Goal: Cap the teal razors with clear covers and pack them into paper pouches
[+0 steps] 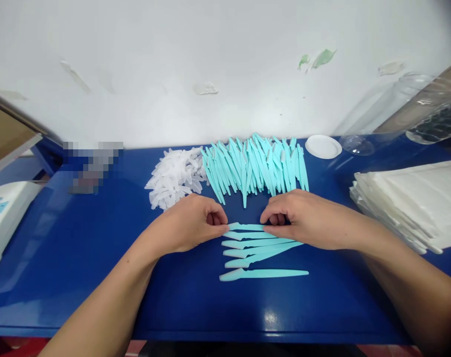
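Razors (260,242) lie in a loose row on the worktop (99,258), with one more between the two hands at the row's 12 o'clock end. The left hand (192,225) has its fingers (220,229) pinched narrow on that razor's head, which points to 9 o'clock; the right hand (303,220) pinches its handle toward 3 o'clock.

The likeliest trouble is a nudge: several handles converge under the right hand, so a low wrist could drag them askew or stack them. The left thumb sits close to the heads; if an edge is bare, a slip could nick it, though I cannot tell whether any are capped. The pile (255,166) at 12 o'clock is tangled, so tugging one razor could bring others sliding down, and it lies right beside the caps (175,178) at 10 o'clock, where the two might mix.

The razors are matt turquoise, seemingly plastic, slim and tapering, with notched necks and greyish head edges. The caps are translucent, milky slips heaped at random. Smooth, glossy blue paint covers the worktop and probably gives little grip. A round white lid (323,147) rests at 1 o'clock.
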Demonstrator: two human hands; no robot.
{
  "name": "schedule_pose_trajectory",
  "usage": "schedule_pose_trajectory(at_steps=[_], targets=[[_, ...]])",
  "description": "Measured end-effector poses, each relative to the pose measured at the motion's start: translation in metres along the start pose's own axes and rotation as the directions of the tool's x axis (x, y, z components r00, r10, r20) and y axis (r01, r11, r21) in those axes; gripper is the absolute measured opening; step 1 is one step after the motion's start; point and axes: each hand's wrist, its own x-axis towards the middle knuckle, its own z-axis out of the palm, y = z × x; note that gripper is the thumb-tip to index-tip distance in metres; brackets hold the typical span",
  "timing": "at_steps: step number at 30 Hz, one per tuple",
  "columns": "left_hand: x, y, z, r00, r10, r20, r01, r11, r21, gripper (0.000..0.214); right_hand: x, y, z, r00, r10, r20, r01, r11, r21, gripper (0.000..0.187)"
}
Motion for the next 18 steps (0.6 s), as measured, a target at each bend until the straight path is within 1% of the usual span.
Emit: schedule_pose_trajectory(at_steps=[2, 4, 7, 10, 12, 15, 18], targets=[[0.000, 0.000, 0.000, 0.997, 0.050, -0.052, -0.048, 0.998, 0.049, 0.020, -0.001, 0.000, 0.000, 1.000, 0.027, -0.013, -0.027, 1.000, -0.007, 0.021], [-0.001, 0.002, 0.001, 0.993, 0.100, -0.069, -0.094, 0.992, 0.084, 0.023, -0.002, -0.001, 0.000, 0.999, 0.034, -0.017, -0.034, 0.999, 0.002, 0.022], [-0.003, 0.004, 0.002, 0.989, 0.150, -0.018, -0.147, 0.985, 0.092, 0.019, -0.004, -0.002, -0.001, 1.000, 0.017, 0.012, -0.017, 1.000, 0.004, 0.019], [-0.003, 0.005, 0.002, 0.985, 0.170, 0.035, -0.172, 0.982, 0.074, 0.017, -0.004, -0.005, -0.003, 0.998, 0.004, 0.065, -0.004, 1.000, 0.010, 0.016], [-0.003, 0.005, 0.002, 0.985, 0.171, 0.033, -0.173, 0.982, 0.075, 0.022, -0.005, -0.007, -0.004, 0.996, 0.011, 0.085, -0.012, 1.000, 0.015, 0.019], [-0.004, 0.008, 0.005, 0.983, 0.183, 0.009, -0.183, 0.978, 0.098, 0.036, -0.005, -0.008, -0.005, 0.995, 0.027, 0.098, -0.027, 1.000, -0.006, 0.026], [-0.004, 0.010, 0.008, 0.985, 0.173, 0.015, -0.174, 0.974, 0.142, 0.045, -0.004, -0.009, -0.003, 0.993, 0.042, 0.108, -0.038, 0.999, -0.037, 0.026]])
